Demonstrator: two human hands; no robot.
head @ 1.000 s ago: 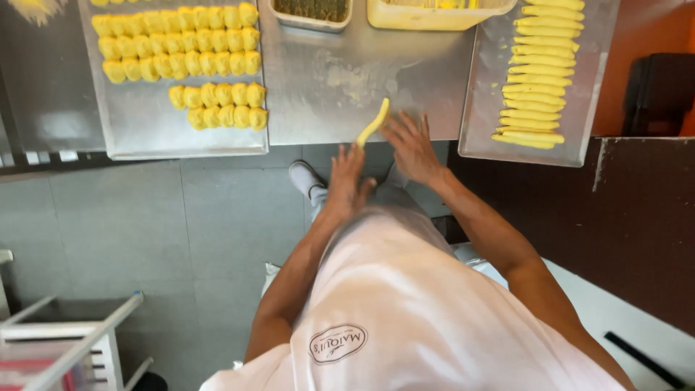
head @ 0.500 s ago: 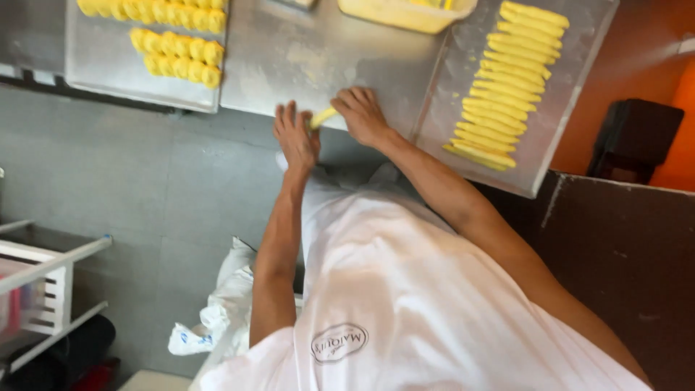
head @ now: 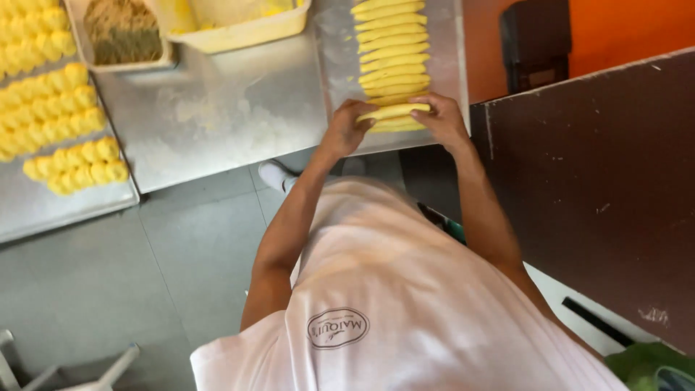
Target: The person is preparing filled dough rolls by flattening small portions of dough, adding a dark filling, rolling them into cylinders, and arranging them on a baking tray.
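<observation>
A long yellow dough stick (head: 393,111) is held level by both hands over the near end of a metal tray (head: 452,43). My left hand (head: 346,127) grips its left end and my right hand (head: 442,119) grips its right end. Beyond it on the same tray lies a row of several like yellow dough sticks (head: 391,45), side by side.
A steel worktable (head: 232,108) dusted with flour runs across the top. On it stand a tub of brown filling (head: 121,30) and a cream tub (head: 239,22). A left tray (head: 43,203) holds several small yellow dough pieces (head: 69,116). A dark brown counter (head: 601,181) lies right.
Both hands have carried the dough stick from the table's near edge rightwards to the tray of sticks. My view has swung right.
</observation>
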